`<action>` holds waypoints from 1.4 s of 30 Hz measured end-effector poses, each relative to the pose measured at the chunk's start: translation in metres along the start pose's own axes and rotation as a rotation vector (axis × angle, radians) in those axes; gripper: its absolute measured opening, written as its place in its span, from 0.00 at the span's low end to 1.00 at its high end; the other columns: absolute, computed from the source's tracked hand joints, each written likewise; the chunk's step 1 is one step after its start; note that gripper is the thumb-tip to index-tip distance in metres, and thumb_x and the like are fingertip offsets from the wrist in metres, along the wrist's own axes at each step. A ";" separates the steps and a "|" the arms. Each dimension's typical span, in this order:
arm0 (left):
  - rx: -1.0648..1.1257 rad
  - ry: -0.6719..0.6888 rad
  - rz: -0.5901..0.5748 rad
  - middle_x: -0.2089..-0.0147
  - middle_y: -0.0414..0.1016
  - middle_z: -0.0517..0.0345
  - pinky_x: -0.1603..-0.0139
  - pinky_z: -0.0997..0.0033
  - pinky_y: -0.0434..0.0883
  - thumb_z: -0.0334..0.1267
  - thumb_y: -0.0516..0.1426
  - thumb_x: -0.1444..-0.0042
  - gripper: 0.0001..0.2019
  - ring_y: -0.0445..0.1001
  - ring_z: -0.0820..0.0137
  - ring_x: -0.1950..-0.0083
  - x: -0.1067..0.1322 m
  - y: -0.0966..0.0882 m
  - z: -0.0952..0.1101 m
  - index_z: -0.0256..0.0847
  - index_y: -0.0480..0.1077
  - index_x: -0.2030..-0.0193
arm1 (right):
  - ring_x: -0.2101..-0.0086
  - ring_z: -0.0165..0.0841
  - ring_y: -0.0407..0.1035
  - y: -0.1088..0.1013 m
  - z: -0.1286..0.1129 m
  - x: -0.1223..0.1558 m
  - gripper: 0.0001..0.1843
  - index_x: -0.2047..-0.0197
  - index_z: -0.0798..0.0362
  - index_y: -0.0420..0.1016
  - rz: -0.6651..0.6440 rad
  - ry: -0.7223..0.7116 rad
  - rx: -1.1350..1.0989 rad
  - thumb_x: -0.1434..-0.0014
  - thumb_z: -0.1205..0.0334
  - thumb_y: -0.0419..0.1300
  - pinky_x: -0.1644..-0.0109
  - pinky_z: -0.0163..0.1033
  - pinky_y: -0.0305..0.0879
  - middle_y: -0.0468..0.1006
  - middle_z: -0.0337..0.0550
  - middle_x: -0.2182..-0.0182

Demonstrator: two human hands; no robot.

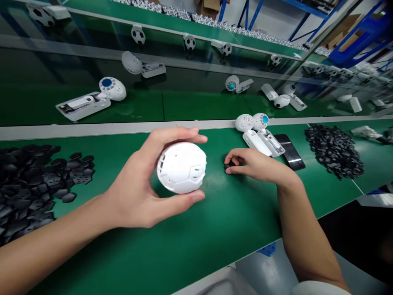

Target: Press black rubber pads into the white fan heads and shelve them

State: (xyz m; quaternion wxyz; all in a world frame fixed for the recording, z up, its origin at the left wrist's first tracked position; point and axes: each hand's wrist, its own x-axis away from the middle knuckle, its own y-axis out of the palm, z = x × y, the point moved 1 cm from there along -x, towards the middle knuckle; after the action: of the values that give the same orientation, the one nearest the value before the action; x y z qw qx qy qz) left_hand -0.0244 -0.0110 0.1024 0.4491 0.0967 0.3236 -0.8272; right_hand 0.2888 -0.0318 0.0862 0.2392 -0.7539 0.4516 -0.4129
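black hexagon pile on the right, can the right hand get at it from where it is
Probably yes. The right hand sits fairly close to the black hexagonal pieces, and only a flat black phone lies between them, low enough to reach over. Its fingers seem to be on a small dark piece, though.

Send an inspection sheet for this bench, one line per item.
Surface: green belt with grey rail.
Job's things: white perforated ball; black patch; piles of black hexagonal patches; white ball parts with housings.
Clutter: black phone.
Grippers: left hand grips the ball; right hand pinches the patch.
Cables: nothing seen.
Surroundings: further belt with black-and-white balls, blue racking, cardboard boxes.
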 end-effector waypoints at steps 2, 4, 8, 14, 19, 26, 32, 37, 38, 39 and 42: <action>-0.133 0.107 -0.029 0.30 0.72 0.46 0.28 0.46 0.67 0.41 0.72 0.44 0.38 0.67 0.47 0.25 0.003 0.004 -0.005 0.47 0.62 0.30 | 0.68 0.34 0.70 0.002 0.001 -0.002 0.13 0.55 0.48 0.79 -0.003 0.019 0.010 0.36 0.49 0.67 0.67 0.39 0.60 0.74 0.37 0.69; -0.233 0.147 -0.051 0.34 0.74 0.45 0.33 0.47 0.71 0.43 0.72 0.45 0.37 0.71 0.48 0.30 0.009 0.008 -0.012 0.47 0.64 0.31 | 0.69 0.34 0.69 0.003 0.004 -0.003 0.14 0.57 0.48 0.79 -0.023 0.032 0.003 0.37 0.48 0.68 0.68 0.39 0.60 0.73 0.37 0.69; -0.181 0.026 0.037 0.43 0.77 0.50 0.55 0.62 0.77 0.42 0.72 0.46 0.34 0.80 0.59 0.50 0.029 0.015 -0.020 0.48 0.64 0.35 | 0.71 0.32 0.65 0.005 0.004 -0.004 0.11 0.64 0.49 0.74 -0.034 -0.022 -0.018 0.38 0.52 0.69 0.69 0.37 0.58 0.72 0.35 0.70; -0.034 -0.200 0.138 0.38 0.73 0.53 0.50 0.68 0.78 0.38 0.70 0.45 0.36 0.79 0.61 0.45 0.046 0.032 -0.024 0.51 0.63 0.32 | 0.76 0.28 0.63 0.019 -0.022 0.006 0.06 0.64 0.49 0.72 -0.116 -0.165 -0.168 0.38 0.66 0.65 0.72 0.34 0.59 0.72 0.31 0.76; -0.058 -0.327 0.030 0.37 0.73 0.53 0.51 0.68 0.77 0.32 0.64 0.40 0.35 0.79 0.64 0.48 0.041 0.037 -0.033 0.52 0.57 0.29 | 0.68 0.36 0.81 0.030 -0.039 0.014 0.07 0.57 0.50 0.84 -0.148 -0.202 -0.362 0.37 0.57 0.71 0.63 0.38 0.75 0.86 0.39 0.69; -0.036 -0.329 -0.069 0.41 0.74 0.51 0.51 0.64 0.76 0.38 0.65 0.42 0.38 0.79 0.62 0.50 0.038 0.036 -0.028 0.49 0.52 0.29 | 0.69 0.36 0.83 0.051 -0.058 0.016 0.06 0.56 0.45 0.88 0.138 -0.276 -0.475 0.33 0.56 0.70 0.67 0.37 0.77 0.88 0.38 0.68; 0.034 -0.332 -0.104 0.42 0.74 0.51 0.54 0.61 0.77 0.52 0.70 0.47 0.47 0.78 0.60 0.50 0.038 0.036 -0.029 0.52 0.48 0.27 | 0.72 0.35 0.82 0.074 -0.078 0.013 0.07 0.66 0.47 0.82 0.413 -0.313 -0.442 0.37 0.58 0.73 0.67 0.37 0.78 0.87 0.36 0.70; 0.011 -0.333 -0.131 0.41 0.74 0.52 0.54 0.62 0.77 0.60 0.70 0.47 0.48 0.79 0.59 0.49 0.037 0.037 -0.028 0.52 0.50 0.28 | 0.75 0.34 0.79 0.076 -0.082 0.013 0.11 0.69 0.47 0.80 0.460 -0.345 -0.315 0.37 0.56 0.74 0.71 0.37 0.73 0.85 0.35 0.74; -0.009 -0.332 -0.132 0.40 0.74 0.52 0.53 0.62 0.77 0.60 0.70 0.45 0.46 0.79 0.59 0.48 0.037 0.038 -0.028 0.52 0.51 0.28 | 0.75 0.34 0.78 0.076 -0.082 0.013 0.13 0.70 0.47 0.80 0.463 -0.335 -0.291 0.37 0.54 0.74 0.72 0.37 0.72 0.85 0.35 0.74; -0.030 -0.331 -0.127 0.39 0.74 0.52 0.51 0.61 0.77 0.60 0.69 0.44 0.44 0.80 0.59 0.48 0.037 0.039 -0.027 0.52 0.52 0.28 | 0.76 0.33 0.77 0.076 -0.081 0.013 0.14 0.71 0.47 0.80 0.468 -0.323 -0.269 0.38 0.52 0.74 0.73 0.38 0.70 0.85 0.35 0.75; -0.085 -0.312 -0.091 0.38 0.75 0.50 0.47 0.59 0.77 0.61 0.68 0.43 0.42 0.80 0.57 0.45 0.039 0.041 -0.027 0.51 0.55 0.29 | 0.80 0.31 0.73 0.078 -0.081 0.014 0.17 0.73 0.47 0.80 0.508 -0.309 -0.216 0.38 0.49 0.74 0.75 0.38 0.65 0.84 0.35 0.76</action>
State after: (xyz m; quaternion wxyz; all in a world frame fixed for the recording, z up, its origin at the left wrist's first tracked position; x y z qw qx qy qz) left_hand -0.0175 -0.0361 0.0459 0.4598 -0.0669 0.2886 -0.8372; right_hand 0.1866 -0.0807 0.0784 0.3190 -0.6919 0.6250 -0.1702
